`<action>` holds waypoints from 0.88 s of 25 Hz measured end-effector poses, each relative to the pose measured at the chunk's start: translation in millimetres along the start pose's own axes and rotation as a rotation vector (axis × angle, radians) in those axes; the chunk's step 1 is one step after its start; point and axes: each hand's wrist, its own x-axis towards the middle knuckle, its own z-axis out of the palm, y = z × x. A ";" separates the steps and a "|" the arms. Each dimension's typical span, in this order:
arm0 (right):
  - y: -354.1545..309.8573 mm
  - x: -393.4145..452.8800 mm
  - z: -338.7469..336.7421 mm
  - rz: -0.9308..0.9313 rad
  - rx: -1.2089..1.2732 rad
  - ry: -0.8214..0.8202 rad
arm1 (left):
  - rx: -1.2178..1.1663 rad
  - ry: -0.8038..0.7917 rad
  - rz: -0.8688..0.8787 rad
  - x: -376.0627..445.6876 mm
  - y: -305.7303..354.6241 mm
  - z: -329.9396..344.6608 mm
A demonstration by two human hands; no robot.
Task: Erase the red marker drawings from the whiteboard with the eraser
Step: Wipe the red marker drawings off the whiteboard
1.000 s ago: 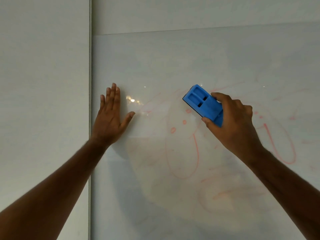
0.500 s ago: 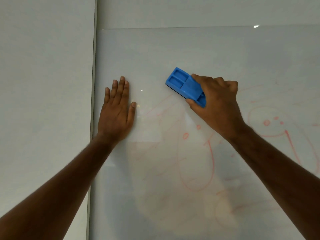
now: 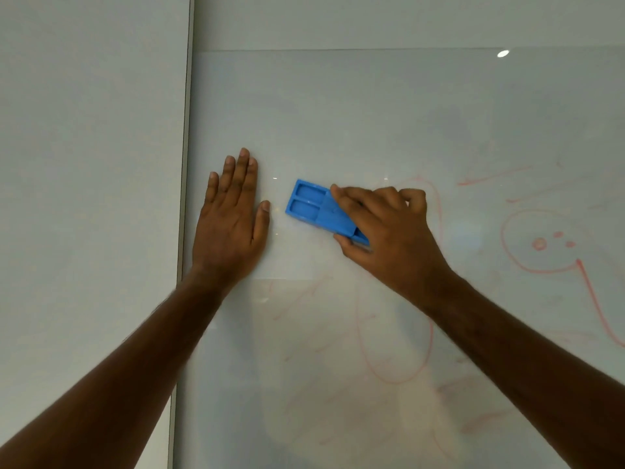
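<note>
Bare forearms reach up from the lower corners toward a glossy whiteboard [image 3: 338, 113]. Nearest the viewer, low on the board, faint red smears and a half-wiped loop [image 3: 395, 350] linger in the centre. Higher up, the left hand [image 3: 230, 221] lies flat on the board just inside its left edge, fingers straight and close together, thumb angled out toward the eraser. Just beside that thumb, apart from it, sits the blue plastic eraser [image 3: 318, 211], tilted with its free end up-left and its two recessed pockets facing out. The right hand [image 3: 389, 228] grips its lower-right end, thumb under the bottom edge, index finger along the top edge, the other fingers curled; whether the pad lies fully flat on the board cannot be told. Farther right, bolder red drawings [image 3: 548, 245] stand untouched: a rounded outline with three dots and a thick stroke running down toward the right edge, with fainter strokes above. Judgement: the job looks roughly half done, the strongest marks still ahead. Risks: another leftward stroke could knock the eraser into the bracing thumb; an end-only grip may tip the pad, leaving streaks; either forearm brushing the board could smear the pale residue; light passes may leave ghosting.
</note>
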 end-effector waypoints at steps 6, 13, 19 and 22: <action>46.3 -38.0 -20.3 -0.172 -0.114 -0.025 | 0.000 -0.003 0.001 -1.8 0.5 -0.1; 80.9 16.3 -16.9 0.134 -0.047 -0.005 | -0.005 0.008 -0.005 -2.1 3.4 -1.5; 8.9 13.5 7.2 0.045 0.025 0.024 | -0.008 0.001 0.002 -2.0 1.5 -2.4; 3.6 -19.8 -0.2 -0.089 -0.015 0.013 | 0.001 0.008 0.009 -2.4 0.9 -2.2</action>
